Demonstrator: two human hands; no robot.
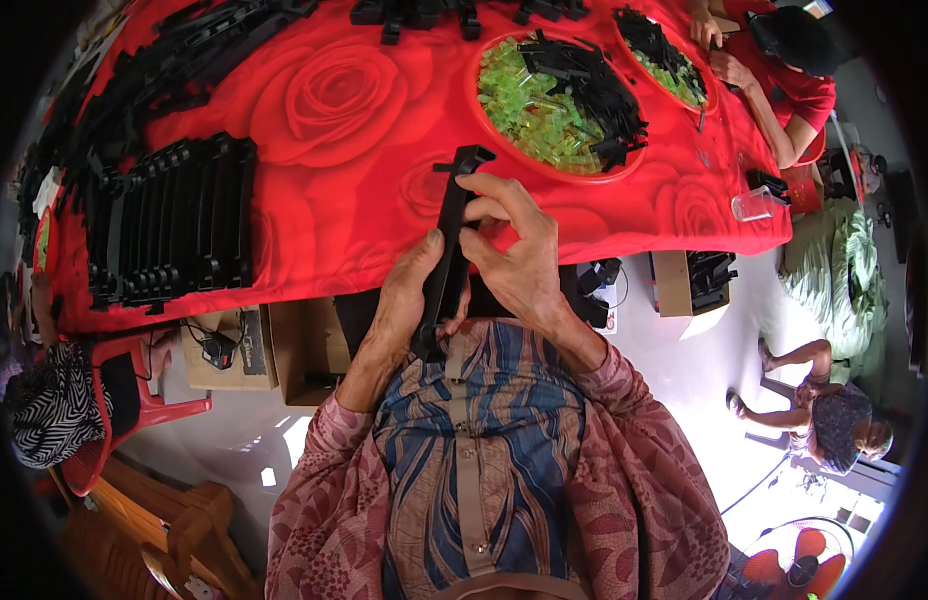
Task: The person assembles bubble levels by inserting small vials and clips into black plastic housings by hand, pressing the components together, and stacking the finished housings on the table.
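My left hand (408,287) is closed around the lower half of a long, narrow black plastic part (448,262). The part stands nearly lengthwise in front of my body, tilted a little, its far end over the red tablecloth (329,200). My right hand (521,250) comes at it from the right, with thumb and fingers bent and their tips against the upper half. Whether a small piece sits between those fingertips, I cannot tell. To the left lies a row of several similar black parts (174,222), side by side.
Beyond my right hand, a red basin (581,178) holds green translucent pieces (519,105) and black strips (596,95). A co-worker (784,85) handles things by a second basin (706,95). More black parts (184,60) are heaped far left. A clear cup (752,205) lies near the right edge.
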